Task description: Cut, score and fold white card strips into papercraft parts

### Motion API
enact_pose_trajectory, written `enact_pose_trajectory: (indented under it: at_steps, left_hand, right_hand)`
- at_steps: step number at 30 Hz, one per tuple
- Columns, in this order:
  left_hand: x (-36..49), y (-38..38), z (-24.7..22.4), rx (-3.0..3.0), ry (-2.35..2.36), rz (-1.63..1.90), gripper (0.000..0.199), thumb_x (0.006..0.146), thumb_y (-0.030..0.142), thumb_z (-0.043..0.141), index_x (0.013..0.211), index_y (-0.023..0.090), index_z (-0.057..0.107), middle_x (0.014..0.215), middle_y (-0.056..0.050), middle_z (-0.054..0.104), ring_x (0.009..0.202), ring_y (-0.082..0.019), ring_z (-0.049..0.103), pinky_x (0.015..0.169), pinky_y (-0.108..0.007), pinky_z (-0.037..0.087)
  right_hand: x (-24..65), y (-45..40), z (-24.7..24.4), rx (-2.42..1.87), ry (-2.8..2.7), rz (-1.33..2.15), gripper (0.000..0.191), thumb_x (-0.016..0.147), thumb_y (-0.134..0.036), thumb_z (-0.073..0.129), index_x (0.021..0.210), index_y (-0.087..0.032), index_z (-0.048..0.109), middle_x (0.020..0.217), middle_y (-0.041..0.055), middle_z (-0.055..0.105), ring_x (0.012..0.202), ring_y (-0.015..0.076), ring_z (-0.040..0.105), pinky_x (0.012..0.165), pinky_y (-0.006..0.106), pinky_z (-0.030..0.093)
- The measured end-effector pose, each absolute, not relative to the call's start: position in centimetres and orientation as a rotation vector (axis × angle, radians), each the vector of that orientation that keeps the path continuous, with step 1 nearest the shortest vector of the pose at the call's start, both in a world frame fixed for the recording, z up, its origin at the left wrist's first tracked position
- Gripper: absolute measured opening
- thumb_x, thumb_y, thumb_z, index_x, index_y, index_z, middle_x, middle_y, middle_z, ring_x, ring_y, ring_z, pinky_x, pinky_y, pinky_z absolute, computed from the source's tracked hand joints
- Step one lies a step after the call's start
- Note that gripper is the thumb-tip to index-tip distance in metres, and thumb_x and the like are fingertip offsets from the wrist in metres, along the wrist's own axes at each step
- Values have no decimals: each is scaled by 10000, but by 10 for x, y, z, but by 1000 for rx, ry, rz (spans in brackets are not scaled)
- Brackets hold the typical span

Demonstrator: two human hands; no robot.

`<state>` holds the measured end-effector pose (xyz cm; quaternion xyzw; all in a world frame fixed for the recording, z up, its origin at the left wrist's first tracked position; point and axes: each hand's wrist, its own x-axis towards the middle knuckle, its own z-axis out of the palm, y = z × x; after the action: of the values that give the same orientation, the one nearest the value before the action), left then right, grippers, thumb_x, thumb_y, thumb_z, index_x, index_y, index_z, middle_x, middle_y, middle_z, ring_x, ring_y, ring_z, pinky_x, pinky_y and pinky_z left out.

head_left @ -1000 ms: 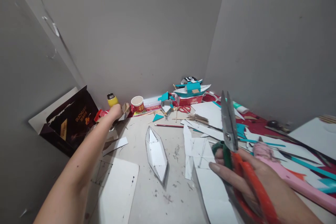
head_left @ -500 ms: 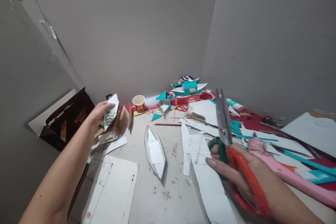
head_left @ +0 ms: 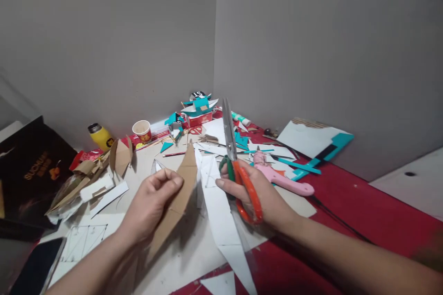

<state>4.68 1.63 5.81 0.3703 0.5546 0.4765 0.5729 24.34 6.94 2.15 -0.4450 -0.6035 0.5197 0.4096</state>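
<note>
My left hand [head_left: 155, 198] pinches a long brown cardboard piece [head_left: 178, 198] with a pointed far end, tilted above the table. In my right hand [head_left: 258, 189] is a pair of scissors [head_left: 229, 129], its blades pointing up and close together. One handle loop is orange, the other green. Between the hands a long white card strip [head_left: 221, 221] with pencil lines lies on the table, tapering at the near end. Behind my left hand shows the tip of a white folded paper boat [head_left: 158, 165], mostly hidden.
Behind stand a teal-and-white model boat [head_left: 200, 107], a paper cup [head_left: 141, 130] and a yellow bottle [head_left: 100, 136]. A pink glue gun [head_left: 284, 179] and card scraps lie right. Left are cardboard pieces [head_left: 121, 156], a dark box [head_left: 38, 170] and a black phone-like slab [head_left: 41, 262].
My left hand has come from the back left to the middle, now holding brown cardboard where a white, green-printed piece showed before. The view has turned right. The scissors stay in my right hand.
</note>
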Motion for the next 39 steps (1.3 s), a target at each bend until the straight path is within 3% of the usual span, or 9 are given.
enact_pose_trajectory:
  at_steps: [6, 12, 27, 34, 39]
  left_hand:
    - [75, 10, 41, 706, 1251, 1266, 352, 681, 283, 774, 935, 192, 548, 693, 11, 656, 583, -115, 611, 574, -219, 481]
    - [82, 11, 27, 745, 1273, 1303, 353, 653, 296, 791, 905, 150, 593, 744, -36, 684, 642, -135, 627, 634, -250, 496]
    - [80, 5, 16, 846, 1321, 1244, 289, 685, 313, 756, 812, 182, 532, 660, 45, 557, 520, -81, 482, 441, -189, 420]
    - [81, 3, 21, 869, 1285, 1198, 288, 703, 316, 742, 810, 186, 509, 642, 50, 595, 454, -61, 487, 440, -180, 405]
    - [77, 3, 25, 855, 1302, 1186, 307, 716, 332, 736, 833, 199, 485, 542, 64, 594, 413, -63, 478, 443, -167, 367]
  right_hand:
    - [246, 69, 18, -1052, -1484, 1369, 298, 695, -371, 704, 809, -200, 488, 711, -33, 530, 652, 133, 513, 616, 250, 426]
    - [245, 69, 17, -999, -1443, 1460, 292, 691, -274, 713, 811, -210, 455, 708, -44, 558, 644, 122, 529, 617, 239, 431]
    - [246, 69, 19, -1018, -1430, 1473, 196, 672, -209, 660, 772, -193, 492, 657, -53, 496, 589, 105, 461, 563, 233, 393]
    - [248, 70, 13, -920, -1387, 1588, 215, 688, -249, 664, 804, -204, 490, 687, -48, 509, 618, 125, 486, 604, 256, 409]
    - [248, 71, 17, -972, -1435, 1475, 243, 673, -277, 685, 773, -195, 480, 670, -62, 477, 598, 106, 448, 568, 234, 377]
